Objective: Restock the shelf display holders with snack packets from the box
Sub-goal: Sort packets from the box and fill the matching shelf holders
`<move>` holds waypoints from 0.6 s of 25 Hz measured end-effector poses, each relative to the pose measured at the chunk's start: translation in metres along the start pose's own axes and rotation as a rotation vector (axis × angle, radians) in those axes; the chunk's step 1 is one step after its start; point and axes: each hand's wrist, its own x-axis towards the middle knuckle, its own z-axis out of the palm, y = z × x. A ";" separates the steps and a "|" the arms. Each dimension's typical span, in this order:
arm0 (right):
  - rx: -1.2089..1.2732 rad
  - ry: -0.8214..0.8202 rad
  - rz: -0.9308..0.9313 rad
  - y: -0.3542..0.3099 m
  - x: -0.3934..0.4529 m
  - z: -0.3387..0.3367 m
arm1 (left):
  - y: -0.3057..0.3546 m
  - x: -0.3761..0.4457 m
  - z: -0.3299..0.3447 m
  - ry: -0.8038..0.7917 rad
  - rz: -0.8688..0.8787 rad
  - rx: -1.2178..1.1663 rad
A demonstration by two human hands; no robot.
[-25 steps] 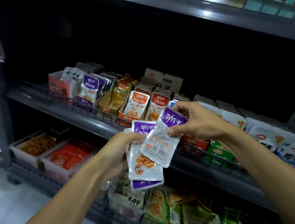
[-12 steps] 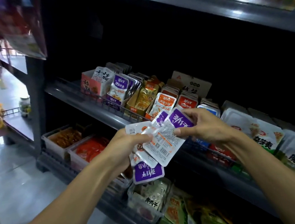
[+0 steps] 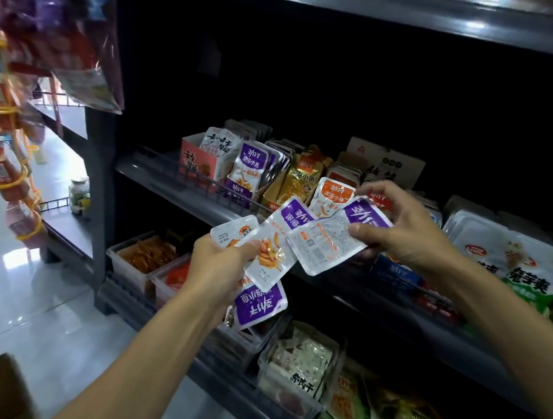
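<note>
Head view, mid-frame: left hand (image 3: 221,267) clamps fanned purple packets (image 3: 266,255), right hand (image 3: 405,232) pinches one packet (image 3: 327,248); best peeled off singly toward the purple holder (image 3: 247,174).

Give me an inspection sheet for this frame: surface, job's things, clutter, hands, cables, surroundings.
Surface: dark middle shelf, wire rail along its front edge.
Job's things: purple packets fanned in left hand; one packet, back side showing, pinched by right hand; purple holder on the shelf holds matching packets; box corner on the floor.
Clutter: gold packets, orange packets, tubs on the lower shelf.
Hands: both closed on packets, fingers not touching the shelf.
Cables: nothing seen.
Surroundings: glossy floor, hanging snack strips at left.
</note>
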 end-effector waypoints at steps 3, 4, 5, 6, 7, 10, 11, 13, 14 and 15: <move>0.109 -0.098 0.081 -0.008 0.000 -0.005 | 0.005 0.004 -0.006 0.084 -0.005 -0.022; 0.168 -0.172 0.109 -0.011 -0.002 -0.007 | 0.007 0.004 -0.008 0.091 -0.009 -0.037; 0.148 -0.210 0.101 -0.015 -0.002 -0.010 | 0.009 0.004 -0.010 0.091 -0.016 -0.051; 0.089 -0.218 0.062 -0.018 -0.002 -0.010 | 0.010 0.003 -0.011 0.089 -0.022 -0.062; 0.027 -0.205 0.020 -0.020 -0.001 -0.011 | 0.010 0.003 -0.012 0.086 -0.026 -0.072; -0.070 -0.171 -0.004 -0.025 0.004 -0.012 | 0.010 0.001 -0.012 0.035 -0.034 -0.102; -0.097 -0.193 0.028 -0.025 0.007 -0.011 | 0.011 -0.001 -0.011 -0.005 -0.041 -0.087; -0.130 -0.236 0.086 -0.028 0.009 0.000 | 0.012 -0.004 -0.009 -0.110 -0.059 -0.086; -0.127 -0.223 0.102 -0.028 0.011 0.008 | 0.014 -0.007 -0.008 -0.166 -0.071 -0.117; -0.099 -0.188 0.110 -0.026 0.013 0.015 | 0.014 -0.008 -0.006 -0.215 -0.085 -0.160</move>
